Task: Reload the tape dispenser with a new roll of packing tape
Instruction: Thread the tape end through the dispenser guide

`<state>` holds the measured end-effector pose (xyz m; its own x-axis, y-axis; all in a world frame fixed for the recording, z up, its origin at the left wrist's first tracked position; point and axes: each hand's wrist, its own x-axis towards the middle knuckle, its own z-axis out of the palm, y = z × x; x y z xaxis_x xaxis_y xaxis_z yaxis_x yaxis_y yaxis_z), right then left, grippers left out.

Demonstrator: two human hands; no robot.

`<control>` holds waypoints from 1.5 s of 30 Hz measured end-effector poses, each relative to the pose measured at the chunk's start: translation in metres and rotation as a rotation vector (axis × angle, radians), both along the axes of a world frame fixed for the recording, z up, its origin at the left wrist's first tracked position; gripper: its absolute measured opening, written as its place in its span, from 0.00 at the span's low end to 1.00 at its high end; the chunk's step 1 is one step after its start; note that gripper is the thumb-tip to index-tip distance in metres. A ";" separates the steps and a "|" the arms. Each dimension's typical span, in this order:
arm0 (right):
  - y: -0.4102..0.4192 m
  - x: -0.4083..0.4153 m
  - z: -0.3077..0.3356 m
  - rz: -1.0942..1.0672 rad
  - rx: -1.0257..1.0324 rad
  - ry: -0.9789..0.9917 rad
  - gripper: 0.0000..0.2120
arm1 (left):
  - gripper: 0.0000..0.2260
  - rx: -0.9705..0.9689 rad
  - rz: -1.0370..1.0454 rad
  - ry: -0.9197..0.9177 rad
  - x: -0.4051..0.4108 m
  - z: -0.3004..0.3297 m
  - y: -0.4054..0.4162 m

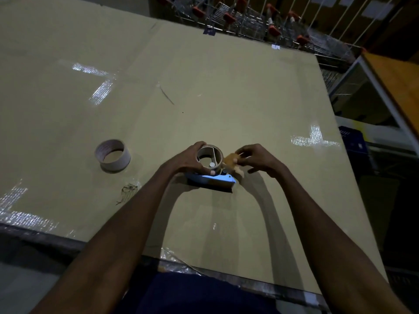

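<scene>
Both hands work over the big table [204, 87], which is flat, tan like cardboard, with shiny tape patches. Lying on it is the blue tape dispenser [217, 181], hard and smooth. A round, thin brown tube, the roll on the dispenser [210, 156], sits on its wheel, near the middle. The left hand [189, 160] is curled around that roll. The right hand [258, 158] pinches a small brown tape end [231, 161] beside it. A thicker spare roll [112, 155] waits well apart on the left. I think the tape end needs threading next, which needs a steady pull.
</scene>
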<state>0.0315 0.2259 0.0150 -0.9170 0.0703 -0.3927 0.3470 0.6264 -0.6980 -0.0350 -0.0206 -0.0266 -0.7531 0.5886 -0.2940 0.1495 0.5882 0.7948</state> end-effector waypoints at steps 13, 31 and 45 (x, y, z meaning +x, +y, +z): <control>-0.027 0.002 -0.012 -0.125 0.115 0.232 0.19 | 0.43 -0.087 -0.164 0.206 -0.007 0.010 0.016; -0.064 0.027 -0.031 -0.215 0.243 0.312 0.19 | 0.41 -0.235 0.060 0.473 0.004 0.010 0.019; -0.054 0.014 -0.036 -0.121 0.431 0.412 0.14 | 0.38 -0.418 0.112 0.444 0.009 0.019 0.022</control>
<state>0.0459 0.1714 -0.0211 -0.9629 0.2577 0.0802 0.1888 0.8555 -0.4821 -0.0260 0.0018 -0.0078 -0.9068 0.4020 -0.1271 0.3327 0.8675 0.3697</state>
